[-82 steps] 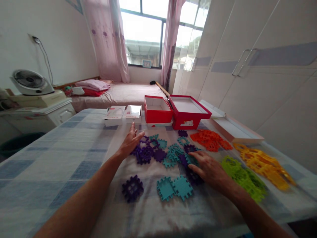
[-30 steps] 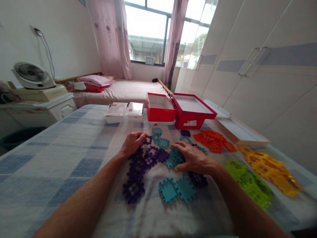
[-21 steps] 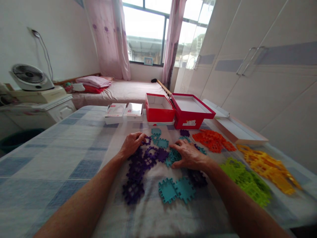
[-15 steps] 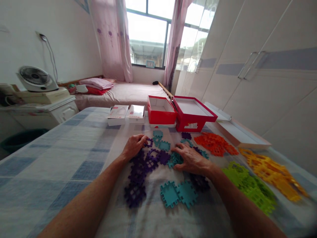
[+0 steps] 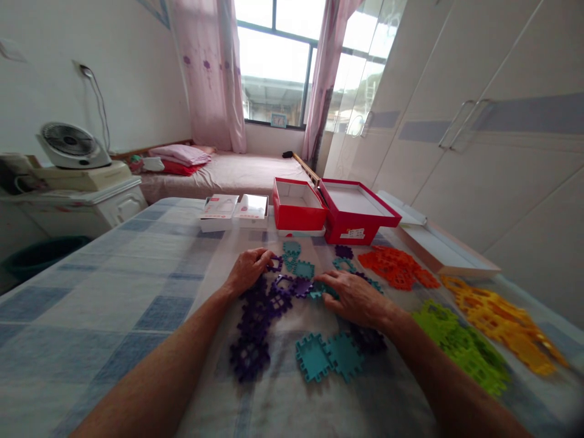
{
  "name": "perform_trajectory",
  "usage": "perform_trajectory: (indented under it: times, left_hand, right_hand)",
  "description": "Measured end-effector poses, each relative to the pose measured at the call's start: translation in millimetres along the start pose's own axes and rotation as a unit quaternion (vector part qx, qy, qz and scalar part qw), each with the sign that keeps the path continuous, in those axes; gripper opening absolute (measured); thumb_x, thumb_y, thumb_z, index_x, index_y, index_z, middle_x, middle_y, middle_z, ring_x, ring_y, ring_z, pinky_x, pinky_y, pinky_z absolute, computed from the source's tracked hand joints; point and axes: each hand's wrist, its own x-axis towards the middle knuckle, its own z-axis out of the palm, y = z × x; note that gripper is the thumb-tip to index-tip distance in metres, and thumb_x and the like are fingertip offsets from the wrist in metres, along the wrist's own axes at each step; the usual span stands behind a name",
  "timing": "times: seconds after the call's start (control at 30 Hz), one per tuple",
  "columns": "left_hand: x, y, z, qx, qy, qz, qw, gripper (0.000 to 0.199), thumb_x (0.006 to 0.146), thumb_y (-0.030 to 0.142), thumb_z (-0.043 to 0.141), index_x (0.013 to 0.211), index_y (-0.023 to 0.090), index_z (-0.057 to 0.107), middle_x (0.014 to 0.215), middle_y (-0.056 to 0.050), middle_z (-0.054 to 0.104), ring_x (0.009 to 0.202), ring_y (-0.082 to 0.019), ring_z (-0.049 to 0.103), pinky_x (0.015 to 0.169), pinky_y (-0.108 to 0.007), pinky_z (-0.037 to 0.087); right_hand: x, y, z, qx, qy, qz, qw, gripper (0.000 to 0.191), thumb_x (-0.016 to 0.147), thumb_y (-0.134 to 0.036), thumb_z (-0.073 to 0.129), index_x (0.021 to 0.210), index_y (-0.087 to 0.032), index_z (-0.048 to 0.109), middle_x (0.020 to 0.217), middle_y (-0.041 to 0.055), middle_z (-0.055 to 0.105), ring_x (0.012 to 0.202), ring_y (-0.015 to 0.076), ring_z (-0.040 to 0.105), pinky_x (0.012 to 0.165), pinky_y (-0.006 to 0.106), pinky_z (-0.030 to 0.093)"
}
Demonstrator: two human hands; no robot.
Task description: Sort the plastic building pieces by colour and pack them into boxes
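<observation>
My left hand [image 5: 249,269] is closed at the fingertips on a purple frame-shaped interlocking tile [image 5: 275,263]. Several purple interlocking tiles [image 5: 255,316] lie just below it in a loose spread. Over the middle of the cloth, my right hand [image 5: 358,297] has its fingers and thumb curled round a teal interlocking tile [image 5: 329,291], mostly hidden beneath the palm. A flat purple tile [image 5: 302,286] lies to the left of its fingertips. Nearer me are two teal tiles [image 5: 329,356] side by side. More teal tiles [image 5: 303,269] sit between the hands, farther back.
Orange pieces [image 5: 396,267], lime green pieces [image 5: 460,347] and yellow pieces [image 5: 504,319] lie in heaps on the right. Behind stand a red box [image 5: 298,217], a larger crimson box [image 5: 351,232] and small white boxes [image 5: 216,224]. A shallow lid [image 5: 449,246] rests at the right edge.
My right hand's fingers have drawn closer together over the teal pieces, hiding more of them. My left hand stays in place. The view has shifted slightly.
</observation>
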Motion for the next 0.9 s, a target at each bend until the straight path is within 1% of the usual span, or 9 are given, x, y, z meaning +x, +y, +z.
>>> perform_trajectory:
  times: [0.1, 0.2, 0.33, 0.47, 0.57, 0.63, 0.7, 0.8, 0.9]
  left_hand:
    - [-0.1, 0.0, 0.1, 0.008, 0.001, 0.007, 1.0, 0.038, 0.083, 0.043, 0.039, 0.079, 0.017, 0.066, 0.07, -0.003, 0.069, 0.057, -0.014, 0.059, 0.058, -0.023, 0.043]
    - [-0.3, 0.4, -0.2, 0.011, 0.001, 0.01, 1.0, 0.039, 0.084, 0.043, 0.038, 0.077, 0.017, 0.066, 0.069, -0.002, 0.069, 0.057, -0.014, 0.059, 0.058, -0.023, 0.042]
    - [-0.7, 1.5, -0.8, 0.014, 0.003, 0.007, 1.0, 0.039, 0.084, 0.042, 0.038, 0.075, 0.017, 0.067, 0.069, -0.002, 0.069, 0.056, -0.014, 0.058, 0.057, -0.022, 0.042]
    - [-0.8, 1.9, -0.6, 0.022, 0.005, 0.006, 1.0, 0.039, 0.084, 0.041, 0.038, 0.072, 0.017, 0.066, 0.066, -0.002, 0.068, 0.055, -0.014, 0.058, 0.057, -0.023, 0.042]
    - [-0.5, 1.1, -0.4, 0.023, 0.004, 0.012, 1.0, 0.039, 0.084, 0.041, 0.037, 0.071, 0.017, 0.065, 0.066, -0.002, 0.068, 0.055, -0.014, 0.058, 0.057, -0.023, 0.041]
    - [-0.4, 0.7, -0.6, 0.024, 0.004, 0.016, 1.0, 0.039, 0.084, 0.04, 0.037, 0.072, 0.017, 0.065, 0.067, -0.002, 0.068, 0.055, -0.014, 0.058, 0.057, -0.023, 0.041]
    - [-0.5, 1.1, -1.0, 0.026, 0.004, 0.018, 0.999, 0.038, 0.084, 0.04, 0.037, 0.073, 0.017, 0.066, 0.067, -0.001, 0.068, 0.055, -0.014, 0.058, 0.058, -0.023, 0.041]
    - [-0.7, 2.2, -1.5, 0.026, 0.003, 0.016, 1.0, 0.038, 0.084, 0.04, 0.038, 0.072, 0.017, 0.066, 0.066, -0.001, 0.068, 0.054, -0.013, 0.058, 0.057, -0.023, 0.041]
    - [-0.5, 2.0, -1.5, 0.021, 0.001, 0.01, 1.0, 0.038, 0.084, 0.04, 0.038, 0.074, 0.017, 0.066, 0.067, -0.001, 0.068, 0.054, -0.013, 0.058, 0.057, -0.023, 0.042]
  right_hand:
    - [1.4, -0.5, -2.4, 0.01, 0.01, 0.022, 1.0, 0.038, 0.086, -0.021, 0.035, 0.12, -0.017, 0.053, 0.11, 0.0103, 0.061, 0.098, 0.0201, 0.059, 0.087, 0.031, 0.042]
    - [3.7, 2.1, -3.4, 0.03, 0.015, 0.039, 0.999, 0.041, 0.086, -0.017, 0.032, 0.122, -0.014, 0.051, 0.112, 0.0114, 0.061, 0.099, 0.0187, 0.059, 0.088, 0.029, 0.041]
    - [4.7, 8.8, -5.4, 0.058, 0.022, 0.045, 0.997, 0.041, 0.086, -0.019, 0.032, 0.121, -0.016, 0.053, 0.112, 0.0097, 0.063, 0.097, 0.0185, 0.06, 0.084, 0.029, 0.043]
    - [3.3, 18.4, -14.1, 0.1, 0.034, 0.061, 0.993, 0.04, 0.087, -0.023, 0.031, 0.117, -0.019, 0.057, 0.1, 0.006, 0.067, 0.085, 0.0171, 0.062, 0.073, 0.027, 0.045]
    - [7.2, 27.0, -21.1, 0.147, 0.065, 0.078, 0.984, 0.04, 0.088, -0.028, 0.029, 0.113, -0.019, 0.058, 0.092, 0.0041, 0.067, 0.077, 0.0156, 0.061, 0.068, 0.026, 0.044]
    - [15.2, 31.2, -23.3, 0.183, 0.088, 0.099, 0.974, 0.039, 0.087, -0.028, 0.031, 0.111, -0.018, 0.059, 0.089, 0.004, 0.066, 0.077, 0.0154, 0.06, 0.069, 0.026, 0.045]
    - [27.9, 33.0, -22.9, 0.225, 0.099, 0.106, 0.964, 0.037, 0.086, -0.028, 0.033, 0.109, -0.016, 0.06, 0.092, 0.0049, 0.066, 0.08, 0.0155, 0.06, 0.071, 0.026, 0.046]
    - [53.5, 31.1, -16.8, 0.302, 0.094, 0.098, 0.944, 0.036, 0.084, -0.028, 0.037, 0.106, -0.013, 0.061, 0.096, 0.0067, 0.067, 0.081, 0.0155, 0.06, 0.071, 0.026, 0.047]
    - [81.2, 26.4, -6.5, 0.364, 0.09, 0.086, 0.923, 0.038, 0.083, -0.026, 0.036, 0.107, -0.01, 0.06, 0.09, 0.0078, 0.068, 0.075, 0.0151, 0.061, 0.066, 0.026, 0.048]
